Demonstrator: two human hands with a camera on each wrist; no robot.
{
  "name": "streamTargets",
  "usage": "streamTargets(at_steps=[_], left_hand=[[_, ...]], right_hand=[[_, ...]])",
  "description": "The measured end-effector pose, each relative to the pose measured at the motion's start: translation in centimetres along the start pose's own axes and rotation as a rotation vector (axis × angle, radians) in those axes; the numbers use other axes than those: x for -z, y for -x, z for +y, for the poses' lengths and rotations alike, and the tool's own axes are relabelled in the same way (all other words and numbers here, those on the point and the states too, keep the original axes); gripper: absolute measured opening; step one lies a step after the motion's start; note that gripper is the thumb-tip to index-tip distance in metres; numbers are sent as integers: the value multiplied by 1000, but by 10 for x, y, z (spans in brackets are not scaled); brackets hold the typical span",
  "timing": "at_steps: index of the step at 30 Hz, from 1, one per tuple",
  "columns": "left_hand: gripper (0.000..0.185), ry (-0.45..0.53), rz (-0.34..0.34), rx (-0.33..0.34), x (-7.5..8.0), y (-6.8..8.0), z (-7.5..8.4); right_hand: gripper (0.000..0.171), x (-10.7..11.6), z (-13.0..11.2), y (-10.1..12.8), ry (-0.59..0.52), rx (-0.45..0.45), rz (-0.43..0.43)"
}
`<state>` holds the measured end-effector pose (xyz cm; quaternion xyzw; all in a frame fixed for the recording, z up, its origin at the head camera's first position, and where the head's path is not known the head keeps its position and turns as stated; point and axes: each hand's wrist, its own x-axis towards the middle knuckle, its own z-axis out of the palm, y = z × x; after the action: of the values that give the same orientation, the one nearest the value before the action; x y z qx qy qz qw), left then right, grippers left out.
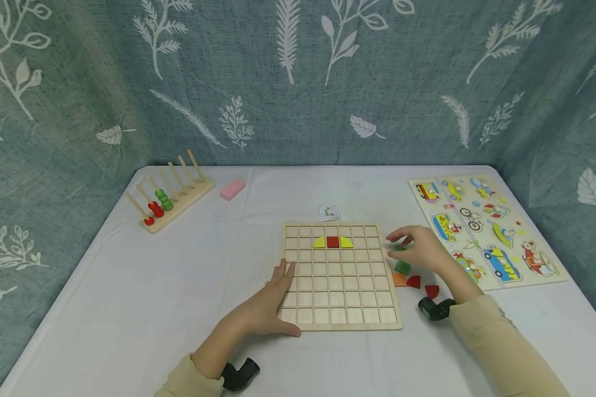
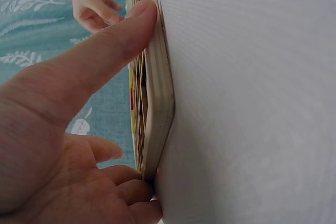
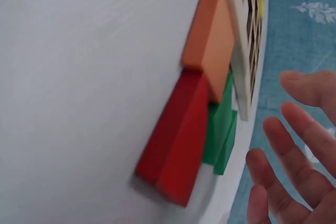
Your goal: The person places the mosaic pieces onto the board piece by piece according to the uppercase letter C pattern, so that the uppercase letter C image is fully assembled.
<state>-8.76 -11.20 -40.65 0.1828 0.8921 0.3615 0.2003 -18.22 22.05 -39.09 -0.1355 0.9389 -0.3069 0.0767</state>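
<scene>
A wooden grid board (image 1: pixel 340 326) lies on the table with a red square block (image 1: pixel 333 242) between two yellow curved blocks (image 1: pixel 346 242) in an upper row. Spread around its near left corner, my left hand (image 1: pixel 265 303) rests fingers along the left edge and thumb on the near edge. My right hand (image 1: pixel 419 251) hovers past the board's right edge, above the green blocks (image 1: pixel 403 267). In the right wrist view its fingers (image 3: pixel 286 169) are parted, with nothing between them. An orange block (image 1: pixel 399 279) and two red blocks (image 1: pixel 414 282) lie just nearer to me.
A small printed card (image 1: pixel 329 213) lies behind the board. At the back left stand a wooden peg rack (image 1: pixel 184 207) with red and green beads and a pink block (image 1: pixel 233 189). A vehicle picture puzzle (image 1: pixel 519 281) lies at the right. A patterned curtain (image 1: pixel 298 121) encloses the table.
</scene>
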Motion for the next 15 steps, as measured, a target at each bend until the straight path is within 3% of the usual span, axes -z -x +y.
streamTargets(at_steps=[15], left_hand=[[121,-3,-2,-5,-1,-2,-2]], right_hand=[[28,3,10,4,14,-36,13]])
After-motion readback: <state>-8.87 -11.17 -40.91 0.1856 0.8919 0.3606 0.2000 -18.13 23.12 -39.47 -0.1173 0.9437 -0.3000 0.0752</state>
